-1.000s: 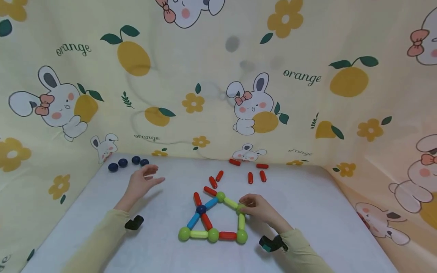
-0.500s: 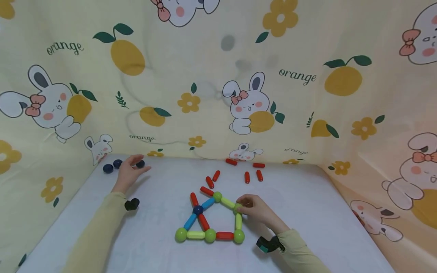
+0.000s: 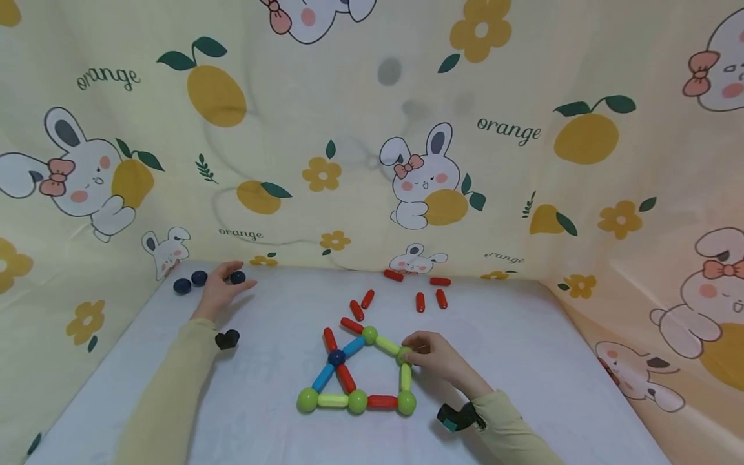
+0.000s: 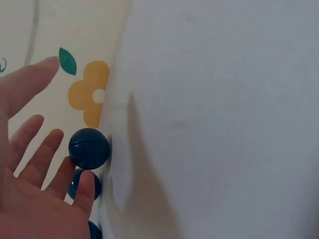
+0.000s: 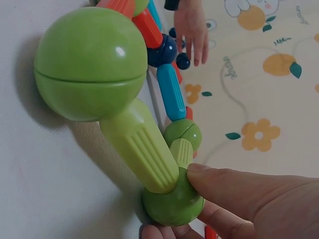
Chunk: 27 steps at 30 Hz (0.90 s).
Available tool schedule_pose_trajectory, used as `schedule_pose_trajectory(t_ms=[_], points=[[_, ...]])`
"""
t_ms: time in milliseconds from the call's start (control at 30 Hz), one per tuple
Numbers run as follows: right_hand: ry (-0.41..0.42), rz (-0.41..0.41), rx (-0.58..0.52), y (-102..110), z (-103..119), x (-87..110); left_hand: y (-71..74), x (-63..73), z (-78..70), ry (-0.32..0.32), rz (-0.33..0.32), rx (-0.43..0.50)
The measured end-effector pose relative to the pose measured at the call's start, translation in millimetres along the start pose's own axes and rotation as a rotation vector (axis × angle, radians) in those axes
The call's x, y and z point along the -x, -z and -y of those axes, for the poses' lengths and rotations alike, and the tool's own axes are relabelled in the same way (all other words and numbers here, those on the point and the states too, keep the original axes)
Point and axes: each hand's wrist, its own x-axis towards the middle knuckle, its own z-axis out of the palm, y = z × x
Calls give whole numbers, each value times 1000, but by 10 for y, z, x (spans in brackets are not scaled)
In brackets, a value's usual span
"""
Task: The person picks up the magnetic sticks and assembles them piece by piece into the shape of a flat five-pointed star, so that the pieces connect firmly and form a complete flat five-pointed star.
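My left hand (image 3: 216, 292) is at the far left of the table beside a dark blue ball (image 3: 237, 278). In the left wrist view its fingers are spread, and the nearest ball (image 4: 88, 149) lies by the fingertips, not gripped; whether they touch it is unclear. With thumb and fingers my right hand (image 3: 440, 359) pinches a green ball (image 5: 172, 206) at the right corner of a flat magnetic stick-and-ball frame. That frame joins green balls, a dark blue ball (image 3: 336, 358), blue sticks (image 3: 323, 378), red sticks (image 3: 382, 402) and light green sticks (image 3: 333, 401).
More dark blue balls (image 3: 182, 286) sit left of my left hand, near the patterned cloth wall (image 3: 279, 129). Several loose red sticks (image 3: 420, 301) lie behind the frame. The white table (image 3: 500, 349) runs back to the cloth.
My left hand has moved left and back, reaching around the dark blue balls and covering part of the row. The right hand keeps its pinch on the green ball. The view has shifted slightly.
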Motion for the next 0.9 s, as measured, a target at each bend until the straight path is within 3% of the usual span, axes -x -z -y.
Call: schedule_pose_trajectory(t_ms=[333, 467, 667, 767, 900], points=[[12, -6, 2, -26, 12, 13, -143, 82, 48, 0, 100, -85], [15, -7, 5, -28, 13, 17, -219, 168, -8, -32, 119, -115], [17, -3, 8, -19, 5, 21, -384, 339, -165, -20, 122, -121], [19, 1, 11, -11, -3, 22, -507, 419, -246, -25, 149, -90], [12, -3, 4, -5, -11, 24, -698, 501, -337, 15, 220, 35]])
